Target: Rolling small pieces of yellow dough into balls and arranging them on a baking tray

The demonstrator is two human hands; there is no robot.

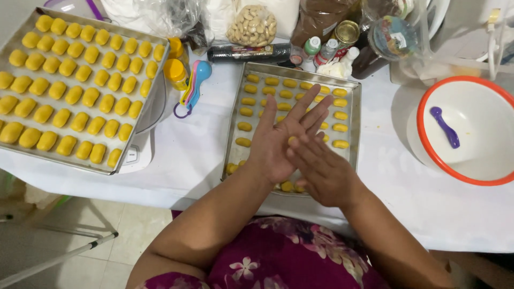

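A small yellow dough piece [292, 140] is being rolled between the flat, open left hand [278, 140] and right hand [321, 171] above the smaller baking tray [350, 93], where an unfilled spot seems needed next.

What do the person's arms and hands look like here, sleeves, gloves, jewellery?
Both arms are bare from the hands up as far as they show, with no sleeves over the forearms. The left hand and right hand wear no gloves; no rings, watch or bracelet show. The garment is dark magenta with a pink and white floral print.
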